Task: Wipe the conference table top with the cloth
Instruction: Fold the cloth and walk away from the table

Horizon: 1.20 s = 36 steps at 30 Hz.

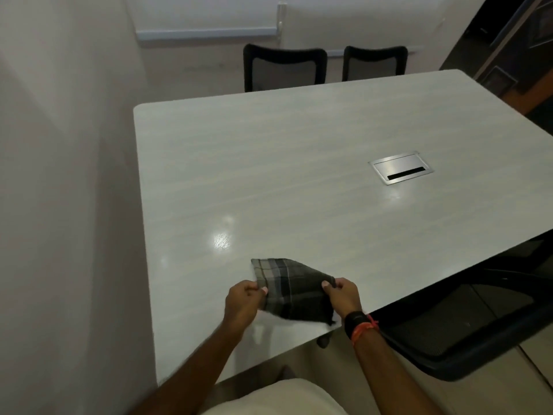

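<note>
Cloth (291, 290): plaid, dark grey and black crossed by pale grey bands. Conference table top (299, 175): pale grey-white, faint streaked grain. Cable hatch (401, 171), at 2 o'clock from the cloth: brushed silver, black slot. Chairs (284, 67) at 12 o'clock: black. Wristbands (360, 323): black, orange-red.

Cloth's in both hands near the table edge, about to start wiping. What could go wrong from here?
1. The dark plaid cloth is pinched by the left hand and right hand beside the pale wood-grain conference table edge; a corner could slide off.
2. Wiping far right, it may snag the brushed-metal cable hatch.
</note>
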### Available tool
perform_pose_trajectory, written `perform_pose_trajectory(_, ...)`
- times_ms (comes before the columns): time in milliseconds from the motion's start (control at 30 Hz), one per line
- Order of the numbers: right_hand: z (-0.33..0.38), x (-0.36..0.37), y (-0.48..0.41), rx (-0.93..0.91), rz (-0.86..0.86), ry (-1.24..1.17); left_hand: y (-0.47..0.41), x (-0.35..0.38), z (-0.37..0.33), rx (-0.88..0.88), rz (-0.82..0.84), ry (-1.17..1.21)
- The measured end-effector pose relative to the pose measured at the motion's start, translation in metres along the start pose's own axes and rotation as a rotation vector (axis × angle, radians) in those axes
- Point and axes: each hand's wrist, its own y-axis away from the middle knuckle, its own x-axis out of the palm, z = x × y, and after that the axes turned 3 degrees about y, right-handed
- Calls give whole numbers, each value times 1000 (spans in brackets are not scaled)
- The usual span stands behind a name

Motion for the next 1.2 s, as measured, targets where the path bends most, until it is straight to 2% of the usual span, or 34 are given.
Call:
perform_pose_trajectory(100, 14, -24, 12, -51, -84, -135, 1, -10, -29, 59, -18, 91)
perform_pose_trajectory(200, 21, -48, 26, -122, -85, -171, 1, -12, -57, 134, 59, 37)
perform_pose_trajectory(300, 28, -72, 43, -255, 3, -79, 6, -7, -79, 182, 226, -31)
perform_pose_trajectory(400, 33, -86, 58, -339, -16, 115, 11, 14, -90, 220, 367, -121)
perform_pose_trajectory(533, 44, -100, 75, -371, -124, 269, 26, 54, -88, 364, 380, -444)
perform_pose_trajectory(633, 56, -121, 87, -394, -208, 285, 38, 77, -86, 477, 429, -571)
perform_pose_trajectory(733, 66, -143, 100, -408, -183, 287, 40, 92, -96, 634, 458, -657)
perform_pose_trajectory(833, 68, -161, 109, -454, -134, 429, 39, 101, -115, 775, 459, -691)
perform_pose_trajectory(1000, 49, -183, 105, -450, -185, 620, 39, 101, -129, 757, 517, -703)
perform_pose_trajectory(1200, 7, -198, 103, -379, -179, 639, 59, 104, -172, 789, 736, -758)
